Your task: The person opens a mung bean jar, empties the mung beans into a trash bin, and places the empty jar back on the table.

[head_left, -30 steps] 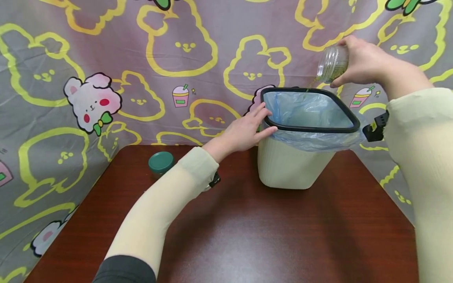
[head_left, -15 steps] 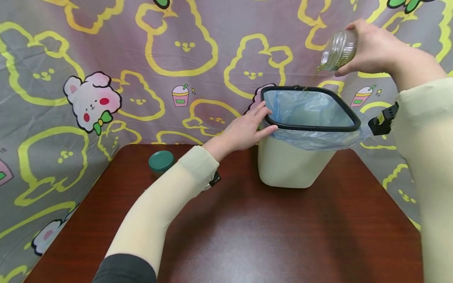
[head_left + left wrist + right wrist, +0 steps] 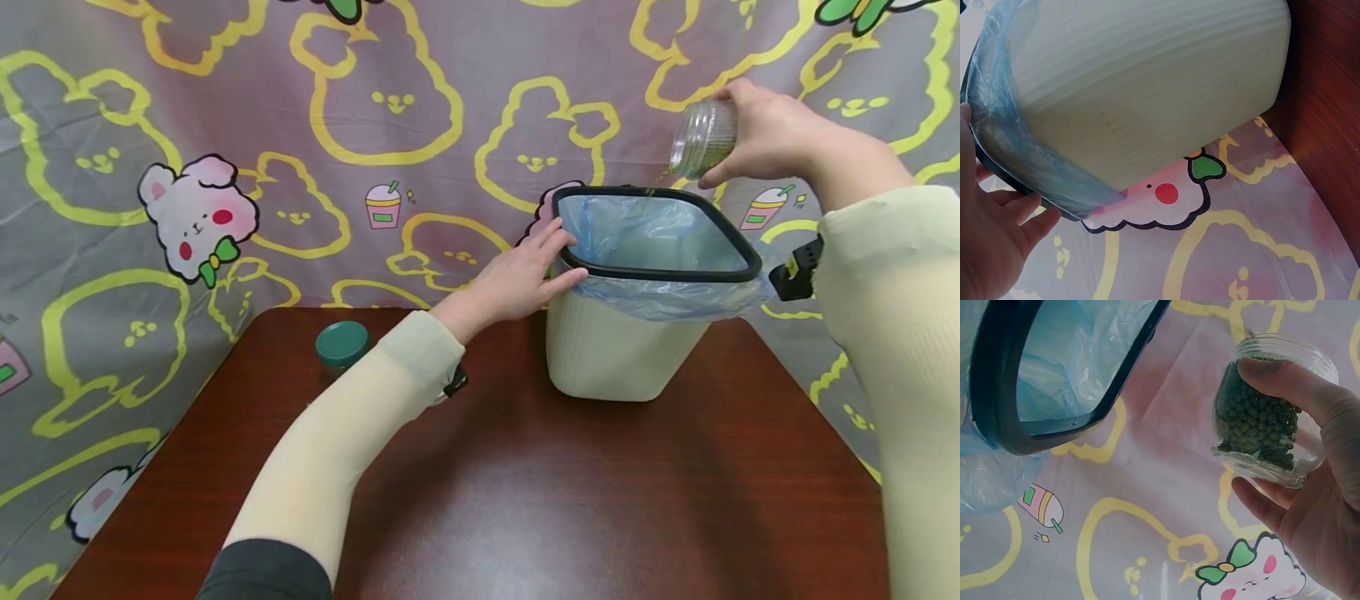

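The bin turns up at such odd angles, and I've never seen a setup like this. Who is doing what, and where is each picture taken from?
There is no machine at work here, just a person's two bare hands. The head picture comes from a camera worn on the head, looking forward and down. The other two come from cameras on the wrists, so the scene looks tilted.

On the table stands a bin with a black rim and a bluish bag. Further left is a green lid, on something mostly hidden.

The left hand rests on the rim. The right hand holds a glass jar, tipped over the bin, with bits falling from its mouth. The right wrist picture shows the small green grains inside.
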The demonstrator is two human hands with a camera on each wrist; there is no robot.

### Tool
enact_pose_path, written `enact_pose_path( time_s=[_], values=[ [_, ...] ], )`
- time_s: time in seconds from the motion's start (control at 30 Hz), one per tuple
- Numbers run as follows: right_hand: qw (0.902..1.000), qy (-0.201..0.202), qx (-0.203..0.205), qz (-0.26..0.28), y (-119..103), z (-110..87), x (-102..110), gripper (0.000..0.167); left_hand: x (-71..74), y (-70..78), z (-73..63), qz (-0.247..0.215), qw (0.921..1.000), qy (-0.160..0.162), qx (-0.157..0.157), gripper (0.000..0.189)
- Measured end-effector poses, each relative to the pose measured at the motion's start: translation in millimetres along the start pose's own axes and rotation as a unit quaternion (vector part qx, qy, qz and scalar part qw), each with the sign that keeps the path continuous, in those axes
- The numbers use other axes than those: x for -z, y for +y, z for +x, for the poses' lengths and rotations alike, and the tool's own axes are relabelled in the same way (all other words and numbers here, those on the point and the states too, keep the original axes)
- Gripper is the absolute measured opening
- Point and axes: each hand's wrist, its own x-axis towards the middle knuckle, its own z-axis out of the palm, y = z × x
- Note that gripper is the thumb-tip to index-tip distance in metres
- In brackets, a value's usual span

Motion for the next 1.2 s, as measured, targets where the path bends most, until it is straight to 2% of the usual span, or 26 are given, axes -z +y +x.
enact_pose_path(
  time_s=[0.27,0.93,1.2],
  values=[
    [1.0000,-0.001,-0.003,0.001,2.7,-1.1,0.1,0.104,0.7,0.2,-1.5,-0.002,1.0000,0.004,-0.008,0.054],
    [1.0000,-0.003,0.001,-0.002,7.6,-3.0,-1.5,0.101,0.7,1.5,-3.0,-0.009,0.9999,0.004,-0.005,0.054],
    [0.9998,0.018,-0.002,-0.001,3.9,-2.0,0.7,0.101,1.3,0.4,-2.2,-0.004,1.0000,0.004,-0.002,0.055]
  ],
)
